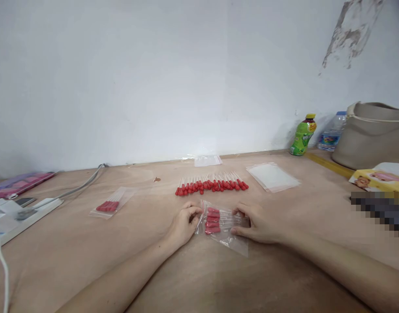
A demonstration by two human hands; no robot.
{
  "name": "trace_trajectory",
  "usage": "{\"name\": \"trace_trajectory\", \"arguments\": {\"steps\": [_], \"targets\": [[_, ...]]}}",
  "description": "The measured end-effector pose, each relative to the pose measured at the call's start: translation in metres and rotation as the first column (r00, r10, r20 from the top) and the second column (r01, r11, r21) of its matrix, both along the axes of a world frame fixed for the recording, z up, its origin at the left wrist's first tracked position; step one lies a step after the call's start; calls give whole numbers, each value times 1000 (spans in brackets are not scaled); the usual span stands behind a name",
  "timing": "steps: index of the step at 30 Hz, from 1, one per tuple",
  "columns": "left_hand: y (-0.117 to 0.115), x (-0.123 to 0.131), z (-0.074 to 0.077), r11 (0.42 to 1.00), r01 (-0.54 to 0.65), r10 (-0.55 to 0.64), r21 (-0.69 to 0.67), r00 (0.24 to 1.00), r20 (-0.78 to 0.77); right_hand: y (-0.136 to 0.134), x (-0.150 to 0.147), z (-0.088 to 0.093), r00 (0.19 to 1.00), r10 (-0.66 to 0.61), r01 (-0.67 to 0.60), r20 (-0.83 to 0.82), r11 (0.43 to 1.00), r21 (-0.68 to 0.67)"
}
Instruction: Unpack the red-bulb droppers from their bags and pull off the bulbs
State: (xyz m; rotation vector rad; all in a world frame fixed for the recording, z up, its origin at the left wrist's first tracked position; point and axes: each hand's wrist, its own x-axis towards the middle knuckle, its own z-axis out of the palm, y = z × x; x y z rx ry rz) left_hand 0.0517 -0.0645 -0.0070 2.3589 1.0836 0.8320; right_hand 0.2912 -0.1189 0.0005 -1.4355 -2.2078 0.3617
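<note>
A small clear zip bag (222,226) with several red-bulbed droppers inside lies on the wooden table (88,261) in front of me. My left hand (182,224) pinches the bag's left end, fingers curled. My right hand (258,222) grips its right end between thumb and fingers. Just beyond the bag lies a row of several loose red-bulbed droppers (211,184). A filled bag of droppers (112,202) rests to the left.
A stack of empty clear bags (273,176) lies at the right, another (208,160) by the wall. A green bottle (303,134), a water bottle (331,131) and a beige bag (372,134) stand at the back right. A power strip (26,215) and cables lie at the left.
</note>
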Motion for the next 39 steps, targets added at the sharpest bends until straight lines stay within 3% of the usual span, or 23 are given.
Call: {"name": "trace_trajectory", "arguments": {"steps": [4, 15, 25, 29, 33, 39], "targets": [[-5, -1, 9, 982, 188, -189, -31, 982, -7, -1, 2, -9, 998, -56, 57, -32, 998, 31], [-7, 5, 18, 960, 255, -263, -111, 963, -60, 3, 3, -20, 996, -54, 64, -65, 987, 147], [-20, 5, 20, 972, 235, -226, 18, 952, -205, 4, 2, -24, 998, -44, 54, -54, 980, 189], [-22, 7, 18, 968, 218, -226, -127, 972, -59, 4, 2, -24, 996, -46, 58, -73, 982, 181], [-18, 10, 10, 894, 281, -222, -348, 954, 199, 4, 2, -23, 995, -43, 57, -87, 985, 163], [-9, 13, 2, 884, 287, -194, -368, 943, 269, 6, 2, -25, 994, -59, 74, -94, 983, 168]]}}
